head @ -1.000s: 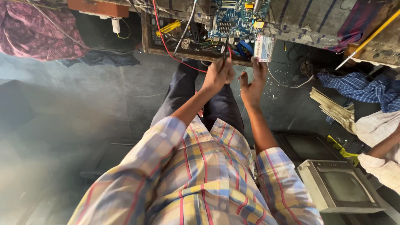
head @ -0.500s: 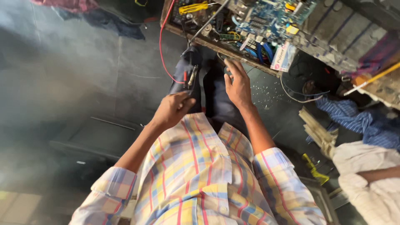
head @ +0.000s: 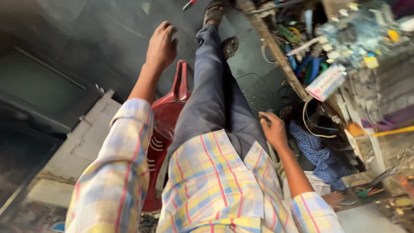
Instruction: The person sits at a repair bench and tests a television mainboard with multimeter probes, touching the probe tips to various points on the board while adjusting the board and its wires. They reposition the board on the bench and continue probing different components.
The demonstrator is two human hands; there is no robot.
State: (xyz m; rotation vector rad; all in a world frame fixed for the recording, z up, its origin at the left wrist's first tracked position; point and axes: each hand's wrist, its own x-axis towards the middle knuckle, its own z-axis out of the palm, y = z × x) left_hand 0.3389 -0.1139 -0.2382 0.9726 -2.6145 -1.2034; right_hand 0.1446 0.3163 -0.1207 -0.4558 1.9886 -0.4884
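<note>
Dark grey floor (head: 77, 39), cluttered electronics surface (head: 345, 47) at right. Your left hand (head: 161, 45) hangs loosely curled, empty, above red plastic chair (head: 170, 112). Right hand (head: 272, 129) curled near thigh; contents unclear. Neither hand touches circuit boards.

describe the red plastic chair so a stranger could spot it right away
Start at the person's grey trousers running up the middle of the view. The red plastic chair sits against their left side, below the raised left hand. It is the only glossy red thing there, with curved slots cut in it.
</note>
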